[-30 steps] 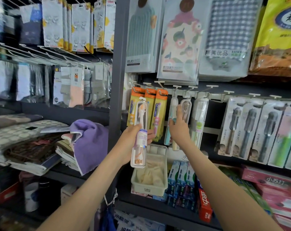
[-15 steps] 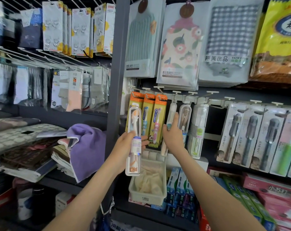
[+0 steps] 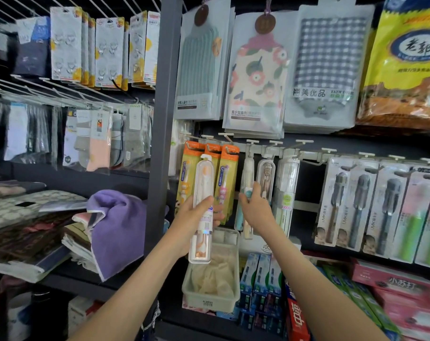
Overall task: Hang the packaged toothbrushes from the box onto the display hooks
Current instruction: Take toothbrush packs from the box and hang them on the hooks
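Left fingers (image 3: 218,216) grip toothbrush pack (image 3: 204,178), seemingly upright.

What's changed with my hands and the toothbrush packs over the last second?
Little. The right hand slid slightly lower on the hanging pack it holds. The left hand still grips the clear pack upright in front of the orange packs. Nothing was hung or let go.

Grey shelf upright (image 3: 163,94) splits the bay. Left side: hook packs (image 3: 66,45) up top, socks (image 3: 98,141) on pegs, purple towel (image 3: 118,227) draped over folded textiles (image 3: 24,207). Right, top row: striped towel pack (image 3: 199,70), floral towel pack (image 3: 258,77), checked towel pack (image 3: 329,57), yellow bag (image 3: 405,65). Low: pale bin (image 3: 210,302) of cream cloths, blue boxes (image 3: 260,274), pink boxes (image 3: 393,284).
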`<state>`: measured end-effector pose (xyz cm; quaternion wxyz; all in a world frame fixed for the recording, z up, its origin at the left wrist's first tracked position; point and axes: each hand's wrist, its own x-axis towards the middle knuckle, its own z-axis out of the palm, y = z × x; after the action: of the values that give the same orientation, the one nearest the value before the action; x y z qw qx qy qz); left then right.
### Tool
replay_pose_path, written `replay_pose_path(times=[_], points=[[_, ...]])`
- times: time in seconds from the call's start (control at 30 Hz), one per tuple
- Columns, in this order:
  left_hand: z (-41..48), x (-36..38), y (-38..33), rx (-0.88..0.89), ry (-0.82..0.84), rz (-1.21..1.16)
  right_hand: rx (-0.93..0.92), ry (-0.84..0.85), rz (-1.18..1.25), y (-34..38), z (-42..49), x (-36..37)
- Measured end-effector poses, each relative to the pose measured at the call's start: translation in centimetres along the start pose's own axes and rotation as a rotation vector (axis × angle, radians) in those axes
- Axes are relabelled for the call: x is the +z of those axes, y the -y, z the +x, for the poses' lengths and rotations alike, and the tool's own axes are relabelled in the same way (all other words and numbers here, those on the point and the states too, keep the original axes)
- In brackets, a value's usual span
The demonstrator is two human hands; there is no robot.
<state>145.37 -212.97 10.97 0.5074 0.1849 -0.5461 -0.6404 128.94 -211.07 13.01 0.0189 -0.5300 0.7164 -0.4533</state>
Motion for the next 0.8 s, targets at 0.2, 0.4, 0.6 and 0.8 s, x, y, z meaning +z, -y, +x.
replay_pose_path(times=[0.2,0.4,0.6,0.8], points=[[0.6,-1.0,-0.2,-0.02,-0.131,0.061,-0.009,-0.025,0.037,0.3,0.8,1.4],[0.0,-3.2,-1.5,-0.077,-0.153,-0.022,0.059,-0.043,0.19,0.2,1.7,2.9],[-0.2,-4.9,-2.1,0.015,-0.147,0.086,-0.044,-0.147,0.272,0.1,1.0,3.2],[-0.1,-4.0,-1.9,0.022,-0.123,0.112,-0.064,-0.121,0.235,0.2,0.2,3.4]])
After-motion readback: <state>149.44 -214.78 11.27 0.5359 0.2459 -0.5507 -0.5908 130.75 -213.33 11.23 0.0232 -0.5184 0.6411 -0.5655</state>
